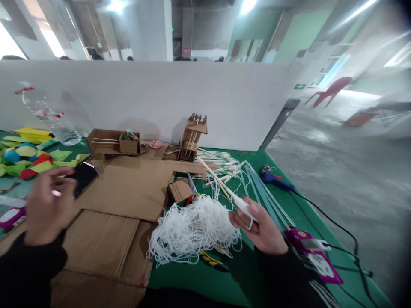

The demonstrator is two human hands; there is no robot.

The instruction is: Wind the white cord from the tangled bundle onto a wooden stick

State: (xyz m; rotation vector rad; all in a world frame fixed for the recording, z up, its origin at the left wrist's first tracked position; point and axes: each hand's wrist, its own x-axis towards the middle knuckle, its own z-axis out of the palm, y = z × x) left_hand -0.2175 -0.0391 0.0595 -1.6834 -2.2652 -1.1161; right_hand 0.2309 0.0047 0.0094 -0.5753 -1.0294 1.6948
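Passage is free over the cardboard (128, 186); piled string (195, 233) blocks its right.

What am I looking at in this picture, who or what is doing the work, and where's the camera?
There's no machine here: these are a person's own bare hands, seen by one camera worn on the head, looking forward and down. The right hand holds a pale stick with white cord wound around its near end. The left hand is raised near a flat black object; I can't tell whether it holds anything. On the green table sit a tangled heap of white cord, brown cardboard, a blue glue gun and, towards the back, a cardboard model and a clear bottle.
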